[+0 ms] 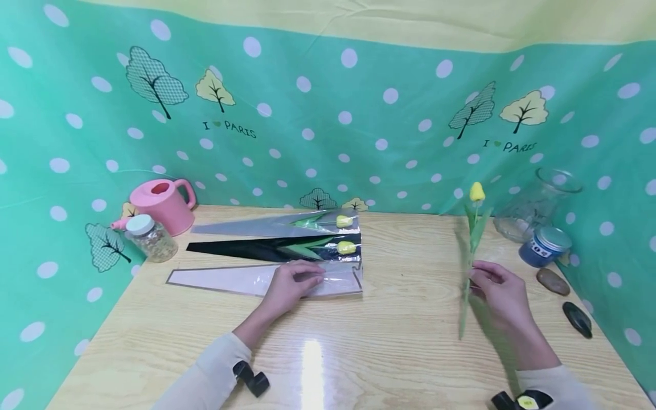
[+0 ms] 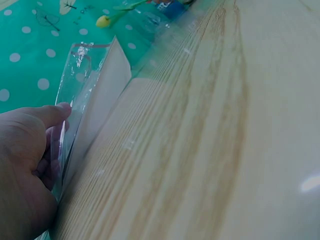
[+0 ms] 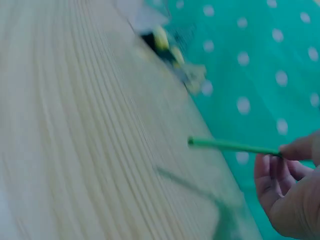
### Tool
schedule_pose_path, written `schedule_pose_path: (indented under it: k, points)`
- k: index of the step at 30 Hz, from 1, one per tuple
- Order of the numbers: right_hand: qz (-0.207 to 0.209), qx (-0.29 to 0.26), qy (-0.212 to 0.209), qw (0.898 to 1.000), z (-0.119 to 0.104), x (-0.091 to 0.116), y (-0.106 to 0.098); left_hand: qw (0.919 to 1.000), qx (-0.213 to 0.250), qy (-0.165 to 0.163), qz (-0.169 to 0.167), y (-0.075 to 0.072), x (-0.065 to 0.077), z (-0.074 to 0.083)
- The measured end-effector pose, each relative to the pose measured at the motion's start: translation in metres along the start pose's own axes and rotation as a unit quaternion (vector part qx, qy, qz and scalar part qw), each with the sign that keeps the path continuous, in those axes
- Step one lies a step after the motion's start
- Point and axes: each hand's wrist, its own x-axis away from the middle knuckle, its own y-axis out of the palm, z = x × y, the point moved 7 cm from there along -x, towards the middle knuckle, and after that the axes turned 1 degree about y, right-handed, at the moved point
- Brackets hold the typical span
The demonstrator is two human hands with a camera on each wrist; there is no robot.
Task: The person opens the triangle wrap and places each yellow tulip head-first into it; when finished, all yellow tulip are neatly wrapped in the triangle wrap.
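My right hand (image 1: pixel 502 293) pinches the green stem of a yellow artificial tulip (image 1: pixel 476 192) between thumb and fingers, holding it upright over the right side of the table. The stem's lower end (image 3: pixel 215 144) sticks out past the fingers in the right wrist view. My left hand (image 1: pixel 292 285) pinches the clear front film of a white flower sleeve (image 1: pixel 220 279) with a dark border. In the left wrist view that film (image 2: pixel 80 75) stands away from the white backing (image 2: pixel 107 85). Behind it lie a black sleeve (image 1: pixel 241 248) and a grey sleeve (image 1: pixel 256 225), each with a yellow tulip inside.
At the back left stand a pink watering can (image 1: pixel 166 208) and a lidded jar (image 1: pixel 154 239). Along the right edge are a glass vase (image 1: pixel 528 210), a blue jar (image 1: pixel 544 247), a brown stone (image 1: pixel 553 282) and a black stone (image 1: pixel 577 319). A dotted green cloth (image 1: pixel 328 125) backs the table.
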Motion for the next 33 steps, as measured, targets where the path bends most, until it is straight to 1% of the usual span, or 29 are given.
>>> schedule_pose_path:
  k: [1, 3, 6, 8, 11, 14, 20, 21, 28, 33]
  points:
    - [0.0, -0.041, 0.003, 0.999, -0.001, 0.003, 0.007, 1.0, 0.0, 0.0, 0.0, 0.0, 0.0, 0.0]
    - [0.007, -0.121, 0.008, 0.993, -0.003, 0.007, 0.019, 1.0, 0.0, -0.001, 0.001, 0.0, 0.0, -0.001]
    - [0.023, -0.211, 0.008, 0.977, -0.005, 0.012, 0.036, 1.0, 0.001, -0.002, 0.001, 0.001, 0.0, -0.001]
    - [0.034, -0.252, 0.008, 0.967, -0.004, 0.013, 0.046, 1.0, 0.001, -0.004, 0.001, 0.001, 0.0, -0.001]
    - [0.05, -0.287, 0.012, 0.956, -0.001, 0.013, 0.062, 1.0, 0.0, -0.007, 0.002, 0.002, 0.001, 0.0]
    - [0.072, -0.302, 0.017, 0.95, 0.004, 0.012, 0.077, 1.0, 0.0, -0.001, 0.007, 0.002, 0.001, 0.002]
    - [0.101, -0.281, 0.019, 0.954, 0.02, 0.011, 0.106, 1.0, -0.001, 0.002, 0.008, 0.004, -0.001, 0.003]
    - [0.102, -0.275, 0.02, 0.956, 0.024, 0.012, 0.111, 1.0, -0.003, -0.001, 0.006, 0.004, -0.001, 0.003]
    - [0.09, -0.28, 0.053, 0.954, 0.048, 0.022, 0.144, 0.9999, -0.011, 0.001, 0.01, 0.003, 0.002, 0.001]
    - [0.078, -0.281, 0.064, 0.954, 0.056, 0.03, 0.163, 0.9998, -0.013, 0.006, 0.011, 0.001, 0.003, 0.001]
